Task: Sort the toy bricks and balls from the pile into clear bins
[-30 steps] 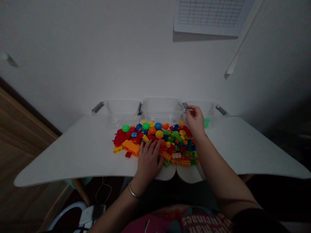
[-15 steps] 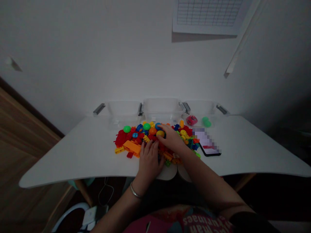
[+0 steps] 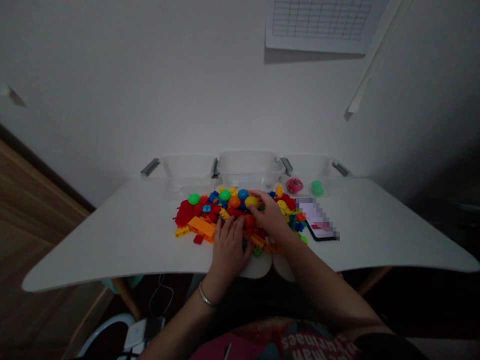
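Observation:
A heap of bright plastic toy pieces lies on the white table in front of me. My right hand (image 3: 270,214) has its thumb and fingers around a yellow ball (image 3: 251,202) at the top of the heap. Close by sit a blue ball (image 3: 243,195), an orange ball (image 3: 234,201) and a green ball (image 3: 225,195). My left hand (image 3: 229,245) rests on the near side of the heap, fingers spread over the pieces, beside an orange block (image 3: 202,227). What lies beneath its palm is hidden.
Clear plastic bins (image 3: 249,162) stand along the wall behind the heap. The right bin holds a pink toy (image 3: 294,185) and green pieces (image 3: 317,188). A phone (image 3: 317,220) lies right of the heap. The white table (image 3: 123,240) has a notch at its front edge.
My right hand has shifted slightly right and closed its fingers around the yellow ball, uncovering the blue ball. My left hand stays in nearly the same place.

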A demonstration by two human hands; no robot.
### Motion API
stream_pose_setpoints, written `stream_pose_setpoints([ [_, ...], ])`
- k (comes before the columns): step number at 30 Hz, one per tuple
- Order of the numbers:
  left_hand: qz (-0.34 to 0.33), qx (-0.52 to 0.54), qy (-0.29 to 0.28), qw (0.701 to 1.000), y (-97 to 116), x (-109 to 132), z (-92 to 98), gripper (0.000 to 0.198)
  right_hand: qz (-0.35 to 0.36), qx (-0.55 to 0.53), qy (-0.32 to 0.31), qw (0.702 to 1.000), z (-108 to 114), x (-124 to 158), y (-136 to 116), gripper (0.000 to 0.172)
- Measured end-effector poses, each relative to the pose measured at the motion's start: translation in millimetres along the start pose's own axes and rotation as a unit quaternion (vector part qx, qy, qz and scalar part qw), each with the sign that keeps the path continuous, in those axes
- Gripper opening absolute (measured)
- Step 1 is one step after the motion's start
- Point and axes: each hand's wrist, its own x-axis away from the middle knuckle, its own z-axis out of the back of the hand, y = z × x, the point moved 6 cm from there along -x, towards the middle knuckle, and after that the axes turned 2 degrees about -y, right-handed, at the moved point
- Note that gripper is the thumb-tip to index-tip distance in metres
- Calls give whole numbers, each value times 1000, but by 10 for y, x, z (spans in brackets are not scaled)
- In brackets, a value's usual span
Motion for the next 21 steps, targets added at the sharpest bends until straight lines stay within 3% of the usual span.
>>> stream_pose_setpoints([
  [5,5,8,-7,1000,-9,0,-1,54,0,3,133,991,550,-73,170,34],
  [12,8,10,-10,1000,-6,1,-2,55,23,167,238,957,1396,-406,518,28],
  [16,9,10,-9,1000,-2,0,1,54,-19,232,221,947,1505,-513,789,30],
  [21,5,8,-8,1000,-3,2,12,54,-106,313,157,931,1394,-590,992,36],
])
